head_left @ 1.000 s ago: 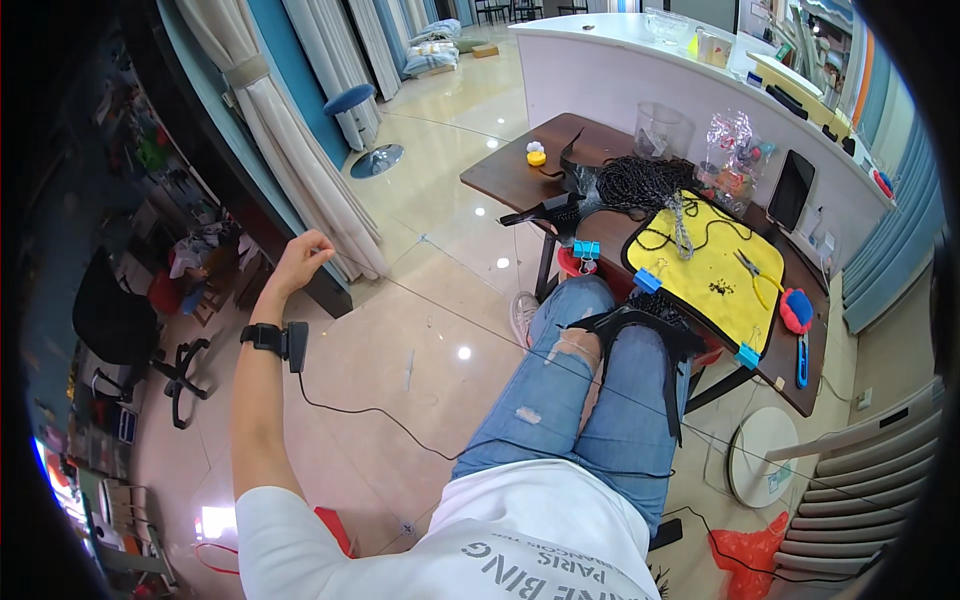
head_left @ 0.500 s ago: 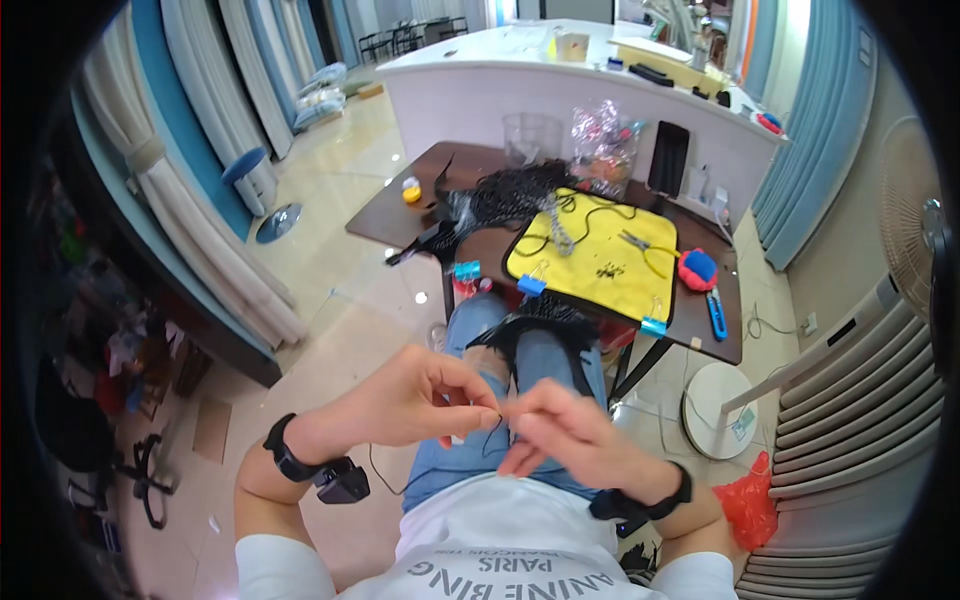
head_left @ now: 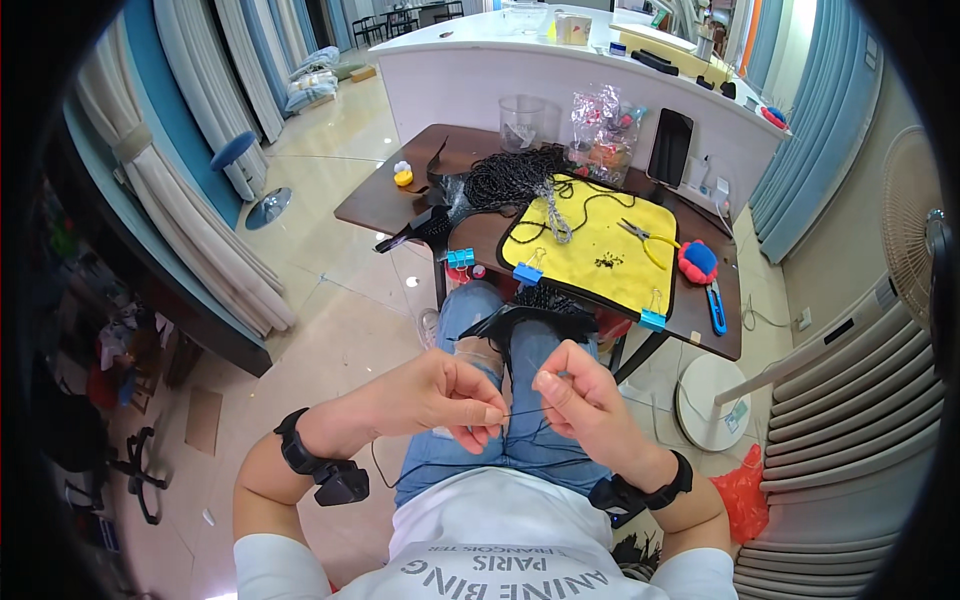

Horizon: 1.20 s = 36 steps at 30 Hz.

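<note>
Above my lap, my left hand (head_left: 450, 400) pinches one part of a thin dark thread (head_left: 526, 411) between thumb and forefinger. My right hand (head_left: 582, 402) holds the same thread in a pinch, a short way to the right. Between the two pinches the thread runs nearly straight. Anything smaller inside the fingertips is too fine to make out. More thin dark line lies across my jeans (head_left: 480, 455) below the hands. Over my knees rests a black fringed or braided piece (head_left: 535, 318), apart from both hands.
Ahead stands a brown table (head_left: 385, 205) with a yellow mat (head_left: 590, 262) held by blue binder clips (head_left: 528, 272). On it lie pliers (head_left: 652, 245) and small black bits (head_left: 608, 261). Around it are black braided cords (head_left: 510, 180), a pincushion (head_left: 698, 262), a blue cutter (head_left: 716, 308) and a phone (head_left: 670, 145).
My right hand has moved up and slightly right from beside the left, and its fingers now pinch the thread. The thread is stretched between the hands. My left hand has barely moved.
</note>
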### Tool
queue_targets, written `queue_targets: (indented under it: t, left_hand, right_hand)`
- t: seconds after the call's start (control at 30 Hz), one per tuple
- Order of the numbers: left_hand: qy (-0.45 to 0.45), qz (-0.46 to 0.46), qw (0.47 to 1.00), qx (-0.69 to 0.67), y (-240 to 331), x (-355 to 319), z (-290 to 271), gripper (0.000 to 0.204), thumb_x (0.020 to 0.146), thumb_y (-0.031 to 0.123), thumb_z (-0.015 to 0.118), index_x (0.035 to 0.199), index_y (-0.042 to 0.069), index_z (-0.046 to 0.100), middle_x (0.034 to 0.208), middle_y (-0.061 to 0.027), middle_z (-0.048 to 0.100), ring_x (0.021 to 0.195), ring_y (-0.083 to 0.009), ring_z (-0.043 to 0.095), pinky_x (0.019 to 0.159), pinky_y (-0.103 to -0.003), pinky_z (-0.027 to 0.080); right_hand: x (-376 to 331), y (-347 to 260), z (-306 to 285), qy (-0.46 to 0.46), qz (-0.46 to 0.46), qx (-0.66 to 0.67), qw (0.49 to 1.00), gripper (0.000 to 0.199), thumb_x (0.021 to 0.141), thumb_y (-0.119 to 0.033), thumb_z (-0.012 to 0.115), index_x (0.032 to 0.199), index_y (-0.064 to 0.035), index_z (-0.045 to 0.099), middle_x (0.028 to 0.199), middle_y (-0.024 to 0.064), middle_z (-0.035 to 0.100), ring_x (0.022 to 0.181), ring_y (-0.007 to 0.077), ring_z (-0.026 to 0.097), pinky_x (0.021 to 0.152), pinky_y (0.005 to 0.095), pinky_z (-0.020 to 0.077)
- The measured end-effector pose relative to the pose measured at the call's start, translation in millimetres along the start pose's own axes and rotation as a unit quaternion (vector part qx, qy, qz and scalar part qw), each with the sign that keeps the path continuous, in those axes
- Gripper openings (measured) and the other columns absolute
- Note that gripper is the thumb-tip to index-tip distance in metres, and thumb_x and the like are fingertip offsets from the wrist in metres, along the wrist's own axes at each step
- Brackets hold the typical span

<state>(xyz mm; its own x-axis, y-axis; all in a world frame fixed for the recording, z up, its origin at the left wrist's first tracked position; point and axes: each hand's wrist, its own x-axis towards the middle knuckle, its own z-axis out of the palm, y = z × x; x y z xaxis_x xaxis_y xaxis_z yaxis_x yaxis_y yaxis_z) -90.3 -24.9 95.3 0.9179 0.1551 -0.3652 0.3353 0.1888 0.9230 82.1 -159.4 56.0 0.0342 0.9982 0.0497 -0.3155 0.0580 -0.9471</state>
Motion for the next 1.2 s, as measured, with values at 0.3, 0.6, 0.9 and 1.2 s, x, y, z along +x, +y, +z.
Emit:
queue_targets:
  t: [0.3, 0.6, 0.9, 1.2]
  left_hand:
    - [0.032, 0.005, 0.996, -0.083, -9.5, -0.6, -4.0, 0.016, 0.086, 0.009, 0.063, 0.094, -0.004, 0.064, 0.081, -0.0101, 0.066, 0.069, -0.014, 0.065, 0.065, -0.028, 0.057]
    - [0.066, 0.017, 0.993, -0.097, -12.5, 7.7, -4.1, 0.02, 0.087, 0.013, 0.062, 0.096, -0.004, 0.065, 0.084, -0.012, 0.067, 0.068, -0.0136, 0.065, 0.062, -0.027, 0.057]
    - [0.055, 0.018, 0.994, -0.095, -9.3, 7.3, -0.6, 0.023, 0.088, 0.018, 0.062, 0.097, -0.003, 0.066, 0.084, -0.0117, 0.067, 0.068, -0.0123, 0.064, 0.061, -0.027, 0.057]
    - [0.014, 0.024, 0.997, -0.071, -11.6, 5.5, -3.7, 0.022, 0.092, 0.022, 0.056, 0.095, 0.0, 0.057, 0.083, -0.0064, 0.063, 0.07, -0.0104, 0.062, 0.062, -0.025, 0.055]
  right_hand:
    - [-1.1, -1.9, -13.5, 0.106, -0.098, -0.215, 0.966, 0.013, 0.095, -0.016, 0.05, 0.096, -0.0034, 0.05, 0.079, 0.0029, 0.057, 0.063, 0.0055, 0.049, 0.054, 0.017, 0.0372]
    - [-11.6, -19.4, -2.4, 0.029, -0.059, -0.098, 0.993, 0.011, 0.088, -0.007, 0.06, 0.095, 0.0014, 0.061, 0.085, 0.0027, 0.059, 0.069, 0.0047, 0.053, 0.061, 0.018, 0.043]
    - [2.0, -10.8, -1.8, 0.023, -0.099, -0.08, 0.992, 0.009, 0.091, -0.01, 0.056, 0.091, -0.0014, 0.054, 0.096, 0.0073, 0.059, 0.074, 0.0084, 0.057, 0.062, 0.0187, 0.0448]
    - [4.3, -8.3, -2.2, -0.03, 0.119, 0.004, 0.992, 0.013, 0.097, -0.019, 0.046, 0.094, -0.0072, 0.041, 0.071, 0.0009, 0.05, 0.055, 0.006, 0.046, 0.046, 0.0184, 0.0355]
